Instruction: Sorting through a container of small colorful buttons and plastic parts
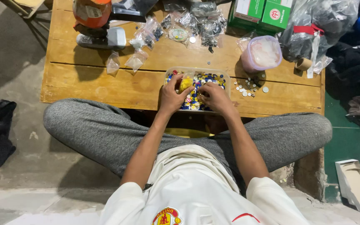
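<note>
Yellow little bag pinched in the left hand, grip clamped on it, right over the left end of the clear tray of coloured buttons. Right hand just beside, fingers curled down into the buttons, can't tell if anything's caught in that grip. Tray long axis running left to right on the wooden table, near edge. Bag sitting up-left of the right hand, nearly touching.

view: head, single | aim: steeply down over lap onto low wooden table | range: near, arm's length | overlap: none
</note>
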